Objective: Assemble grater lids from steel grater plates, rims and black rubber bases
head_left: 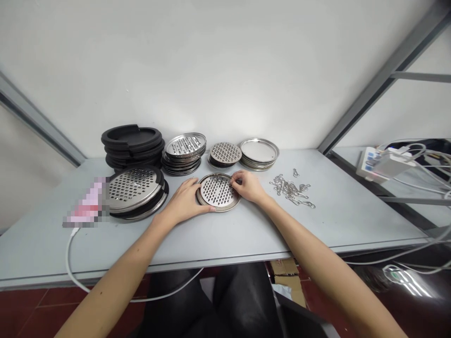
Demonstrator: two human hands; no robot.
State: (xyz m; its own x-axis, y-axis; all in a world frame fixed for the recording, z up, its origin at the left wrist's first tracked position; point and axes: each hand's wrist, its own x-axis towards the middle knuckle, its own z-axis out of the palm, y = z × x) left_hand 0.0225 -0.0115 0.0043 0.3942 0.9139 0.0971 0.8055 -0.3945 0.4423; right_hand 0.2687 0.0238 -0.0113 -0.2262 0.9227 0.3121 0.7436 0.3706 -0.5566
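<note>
A perforated metal grater disc point(217, 189) lies inside a shallow round metal plate point(225, 209) on the table in front of me. My left hand point(183, 201) grips the plate's left side, thumb along the near rim and fingers on the far left rim. At the disc's right edge, my right hand point(247, 186) is closed in a pinch, its fingertips over the rim. Whatever may be between those fingertips is hidden. To the right of this hand lies a loose pile of small wire clips point(289, 188).
Along the wall stand stacks of black rings point(132, 137), grater discs with rims point(185, 144), bare grater discs point(225, 153) and shallow plates point(260, 150). Black-rimmed grater discs point(132, 190) are piled at left beside a blurred phone-like object point(86, 204) with a white cable. A power strip point(385, 162) sits far right.
</note>
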